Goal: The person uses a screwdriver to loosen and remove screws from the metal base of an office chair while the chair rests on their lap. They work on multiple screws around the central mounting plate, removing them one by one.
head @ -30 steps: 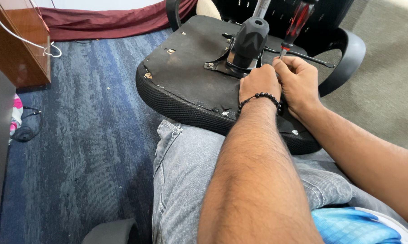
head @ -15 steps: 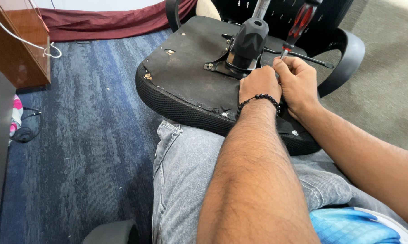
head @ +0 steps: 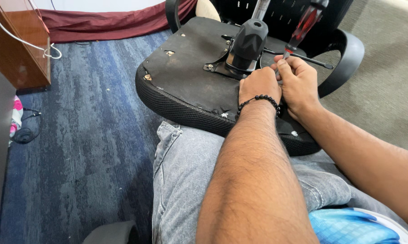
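An office chair seat (head: 190,81) lies upside down across my lap, its black underside facing up. A black column housing (head: 249,43) stands on the metal mounting plate (head: 215,68) at its middle. My right hand (head: 299,83) grips the lower shaft of a screwdriver with a red and black handle (head: 306,22), which leans up and to the right. My left hand (head: 258,83), with a black bead bracelet (head: 260,99) at the wrist, rests curled on the seat right beside the screwdriver's tip. The tip and whatever lies under my left fingers are hidden.
A black armrest (head: 346,58) curves off the seat's right side and a thin lever rod (head: 310,58) sticks out toward it. Blue carpet (head: 86,126) covers the floor at left, with a wooden cabinet (head: 18,45), a white cable (head: 23,38) and dark red cloth (head: 104,20) behind.
The screwdriver handle has swung slightly to the right and up, and my right hand has shifted a little with it. My left hand stays in place.
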